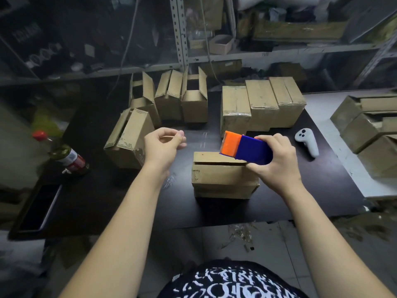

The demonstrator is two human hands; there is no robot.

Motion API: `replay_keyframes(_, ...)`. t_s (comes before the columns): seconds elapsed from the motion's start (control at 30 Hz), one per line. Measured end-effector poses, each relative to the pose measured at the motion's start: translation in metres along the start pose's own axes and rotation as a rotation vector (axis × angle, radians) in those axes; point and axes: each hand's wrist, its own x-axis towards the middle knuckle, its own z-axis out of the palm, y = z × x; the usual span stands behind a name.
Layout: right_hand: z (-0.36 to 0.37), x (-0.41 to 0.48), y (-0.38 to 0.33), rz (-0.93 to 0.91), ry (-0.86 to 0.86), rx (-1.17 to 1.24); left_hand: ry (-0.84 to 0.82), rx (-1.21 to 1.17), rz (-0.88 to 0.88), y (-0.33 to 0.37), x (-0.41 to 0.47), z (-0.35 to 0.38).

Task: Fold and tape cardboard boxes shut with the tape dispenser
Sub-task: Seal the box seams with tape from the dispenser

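Gripping tape dispenser (247, 148) right hand (277, 162); left hand (163, 145) loosely curled, empty.

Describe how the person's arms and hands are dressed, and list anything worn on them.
Both forearms are bare right up to the bottom edge of the picture, with no sleeves in sight. The left hand and right hand wear no gloves, and no rings, watch or wristband can be seen. Below, a black garment with white lettering covers the torso.

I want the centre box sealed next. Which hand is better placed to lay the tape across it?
Right. The right hand already grips the tape dispenser at the box, orange end over its top seam. The left hand hovers empty, off to the box's left.
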Motion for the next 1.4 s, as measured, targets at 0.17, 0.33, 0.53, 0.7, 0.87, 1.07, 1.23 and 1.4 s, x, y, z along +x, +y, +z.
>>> replay_keyframes(0.17,0.003,0.001,-0.007,-0.028,-0.045,0.021,-0.007,0.091,0.048,-0.008,0.005,-0.008)
replay_keyframes(0.33,0.004,0.001,-0.015,-0.052,-0.062,0.055,0.036,0.129,0.136,-0.013,0.007,-0.006)
replay_keyframes(0.53,0.001,0.0,-0.02,-0.07,-0.043,0.093,0.052,0.19,0.158,-0.01,0.009,-0.004)
replay_keyframes(0.7,-0.003,-0.002,-0.014,-0.023,-0.062,0.108,-0.227,0.049,0.069,-0.01,0.011,-0.011)
replay_keyframes(0.87,-0.007,-0.002,-0.011,-0.005,-0.069,0.155,-0.441,0.263,0.171,-0.034,0.007,-0.009)
replay_keyframes(1.07,0.001,0.001,-0.009,0.051,-0.035,0.104,-0.441,0.372,0.188,-0.068,0.004,0.003)
replay_keyframes(1.23,0.004,0.005,0.001,0.077,-0.087,0.064,-0.363,0.312,0.169,-0.087,0.002,0.011)
replay_keyframes(1.4,0.01,0.016,0.009,0.081,-0.14,0.012,-0.324,0.191,0.139,-0.101,0.003,0.012)
